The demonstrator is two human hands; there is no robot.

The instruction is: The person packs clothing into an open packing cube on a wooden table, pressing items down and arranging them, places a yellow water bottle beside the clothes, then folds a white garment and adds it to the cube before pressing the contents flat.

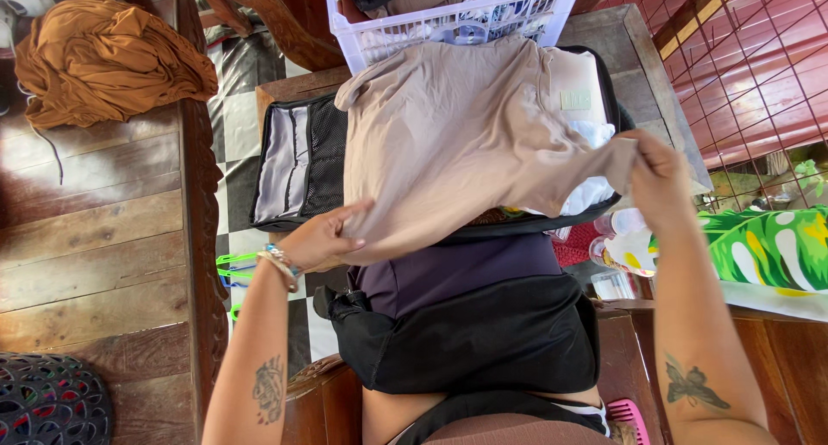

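Observation:
A beige short-sleeved shirt (466, 134) is spread in the air over an open black suitcase (297, 165). My left hand (323, 238) grips the shirt's near left edge. My right hand (660, 182) pinches its right sleeve. The suitcase lies on a small wooden table (617, 40), its mesh-lined lid folded out to the left. White and patterned clothes show in it under the shirt's right side; the rest of its inside is hidden by the shirt.
A white laundry basket (448, 18) with clothes stands beyond the suitcase. An orange cloth (103, 57) lies on a wooden bench at left. Green hangers (233, 268) lie on the checkered floor. Plastic bottles (625, 242) and a green leaf-print cushion (768, 247) are at right.

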